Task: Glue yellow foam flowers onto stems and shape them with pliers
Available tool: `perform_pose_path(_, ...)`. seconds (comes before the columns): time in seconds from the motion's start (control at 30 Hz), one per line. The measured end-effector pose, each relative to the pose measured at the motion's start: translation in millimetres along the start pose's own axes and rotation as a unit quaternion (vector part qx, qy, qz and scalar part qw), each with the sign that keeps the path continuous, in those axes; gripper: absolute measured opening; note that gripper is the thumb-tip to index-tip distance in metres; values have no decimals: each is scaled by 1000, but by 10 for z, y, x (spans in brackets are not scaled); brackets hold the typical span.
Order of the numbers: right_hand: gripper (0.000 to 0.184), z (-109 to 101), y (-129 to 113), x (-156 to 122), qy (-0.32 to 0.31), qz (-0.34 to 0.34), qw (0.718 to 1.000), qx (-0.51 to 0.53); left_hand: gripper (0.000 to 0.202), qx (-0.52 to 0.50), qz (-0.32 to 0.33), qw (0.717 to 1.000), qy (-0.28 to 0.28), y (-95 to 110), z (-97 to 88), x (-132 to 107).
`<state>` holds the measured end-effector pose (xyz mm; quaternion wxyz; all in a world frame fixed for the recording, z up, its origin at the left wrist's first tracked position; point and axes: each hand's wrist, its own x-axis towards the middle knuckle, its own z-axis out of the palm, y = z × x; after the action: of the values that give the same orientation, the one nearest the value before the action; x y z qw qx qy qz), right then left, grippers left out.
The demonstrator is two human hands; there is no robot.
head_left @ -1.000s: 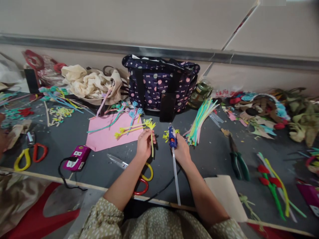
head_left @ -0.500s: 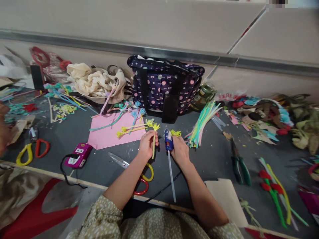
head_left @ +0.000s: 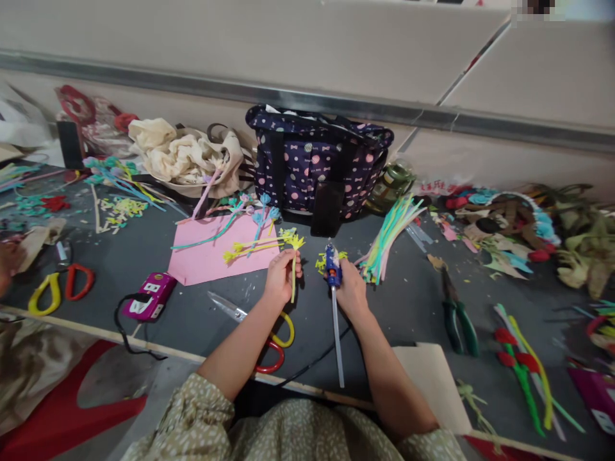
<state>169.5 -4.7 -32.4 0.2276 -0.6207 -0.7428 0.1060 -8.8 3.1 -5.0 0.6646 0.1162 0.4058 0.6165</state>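
Note:
My left hand [head_left: 283, 276] pinches the stem of a yellow pipe-cleaner flower [head_left: 296, 243], its petals spread at the top. To its right, my right hand [head_left: 352, 288] is wrapped round a blue hot glue gun [head_left: 333, 266]. A long clear glue stick [head_left: 337, 339] sticks out of its back end toward me. The nozzle points away from me, apart from the flower. Small yellow pipe-cleaner pieces [head_left: 321, 262] lie on the table behind the gun. Finished-looking yellow flowers [head_left: 250, 247] rest on a pink sheet [head_left: 211, 269] left of my hands.
Scissors [head_left: 230, 308] lie partly under my left forearm. A purple power strip [head_left: 151, 296] is at left, pliers [head_left: 456, 314] at right. Behind stand a dark patterned bag [head_left: 312, 160], a phone [head_left: 328, 208] and a pipe-cleaner bundle [head_left: 391, 238]. Another person's hand [head_left: 9, 259] shows at far left.
My right hand has shifted the glue gun slightly right, away from the flower, and more yellow pieces show beside it. The left hand still holds the flower, almost unmoved.

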Motion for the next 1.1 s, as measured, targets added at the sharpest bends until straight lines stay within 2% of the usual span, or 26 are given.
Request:
perform_pose_path(0.2, 11, 40, -101, 2, -18, -37, 999, -27, 22, 0, 8, 1000, 8, -1, 3, 12)
perform_pose_path(0.3, 9, 48, -61, -1, -1, -12, 998, 65, 21, -1, 2, 1000, 2, 5, 7, 2)
perform_pose_path(0.4, 15, 52, -7, 7, 50, 46, 966, 250, 20, -2, -6, 1000, -9, 3, 6, -5)
perform_pose_path(0.47, 16, 41, 3, 20, 76, 56, 942, 321, 21, 3, -13, 1000, -18, 0, 3, -6)
perform_pose_path(0.77, 19, -64, -92, 25, 109, 83, 874, 465, 21, 87, -67, 992, -65, -3, 27, -42)
perform_pose_path(0.97, 16, -153, -70, 22, 120, 80, 860, 489, 18, 153, -99, 976, -121, -60, -3, -47)
perform_pose_path(1.1, 14, -210, -60, 19, 120, 72, 843, 519, 18, 162, -111, 973, -122, -55, -1, -50)
